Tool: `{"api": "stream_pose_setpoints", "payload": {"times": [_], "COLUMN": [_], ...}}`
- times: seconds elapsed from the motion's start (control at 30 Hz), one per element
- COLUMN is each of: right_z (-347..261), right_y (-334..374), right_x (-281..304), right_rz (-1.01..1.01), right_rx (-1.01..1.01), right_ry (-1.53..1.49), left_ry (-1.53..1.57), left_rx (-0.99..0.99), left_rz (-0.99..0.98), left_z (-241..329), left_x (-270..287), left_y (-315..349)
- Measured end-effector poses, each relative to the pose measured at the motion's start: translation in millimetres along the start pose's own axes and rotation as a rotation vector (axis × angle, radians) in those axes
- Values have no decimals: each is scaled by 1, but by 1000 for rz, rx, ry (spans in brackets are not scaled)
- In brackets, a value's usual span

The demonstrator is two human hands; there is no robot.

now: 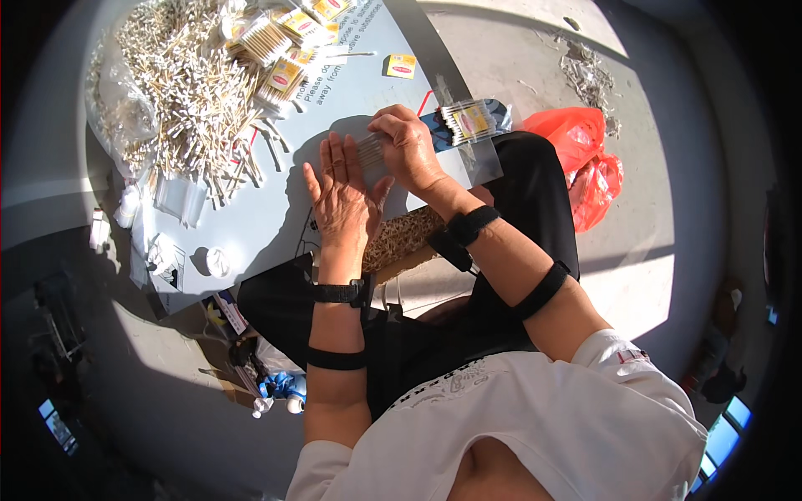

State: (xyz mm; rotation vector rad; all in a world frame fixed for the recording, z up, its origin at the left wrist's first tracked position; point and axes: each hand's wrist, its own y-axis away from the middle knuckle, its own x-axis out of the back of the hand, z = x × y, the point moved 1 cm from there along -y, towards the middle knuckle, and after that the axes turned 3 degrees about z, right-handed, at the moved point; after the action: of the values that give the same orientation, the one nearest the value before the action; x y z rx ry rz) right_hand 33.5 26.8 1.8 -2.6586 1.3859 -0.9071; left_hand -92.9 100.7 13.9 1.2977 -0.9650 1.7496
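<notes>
A row of cotton swabs (370,154) lies on the grey tabletop between my two hands. My left hand (341,196) is flat with its fingers stretched forward along the row's left side. My right hand (407,150) curls closed at the row's right side; whatever its fingers pinch is hidden. Just right of it, a pack of cotton swabs with a yellow label (472,123) rests on a dark blue patterned piece (439,132). A small yellow card (401,66) lies farther off. Several labelled swab packs (284,77) are bunched beyond my left hand.
A big heap of loose cotton swabs (188,92) covers the table's far left. Clear plastic bags (180,199) and a crumpled white wad (218,262) lie near the left edge. Below the table edge stands a box of small sticks (405,240). Red plastic bags (597,188) are at right.
</notes>
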Motion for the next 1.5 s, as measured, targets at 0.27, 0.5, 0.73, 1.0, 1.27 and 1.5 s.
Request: {"api": "stream_pose_setpoints", "payload": {"times": [0.27,0.5,0.73,1.0,1.27,1.5], "right_z": [-9,-14,-13,5,-16,-78], "right_y": [7,10,-52,-135,-64,-71], "right_x": [-5,-14,3,-1,-6,-60], "right_rz": [124,89,140,31,-439,-508], "right_rx": [-151,-185,-43,104,287,3], "right_ry": [-554,-635,92,751,410,364], "left_ry": [848,997,55,36,83,-49], "left_rx": [221,196,2,28,75,93], "left_rz": [368,442,17,24,69,-211], "left_z": [-9,-4,7,14,8,9], "left_x": [-2,-11,-2,0,4,4], "left_y": [-11,-17,7,1,5,1]}}
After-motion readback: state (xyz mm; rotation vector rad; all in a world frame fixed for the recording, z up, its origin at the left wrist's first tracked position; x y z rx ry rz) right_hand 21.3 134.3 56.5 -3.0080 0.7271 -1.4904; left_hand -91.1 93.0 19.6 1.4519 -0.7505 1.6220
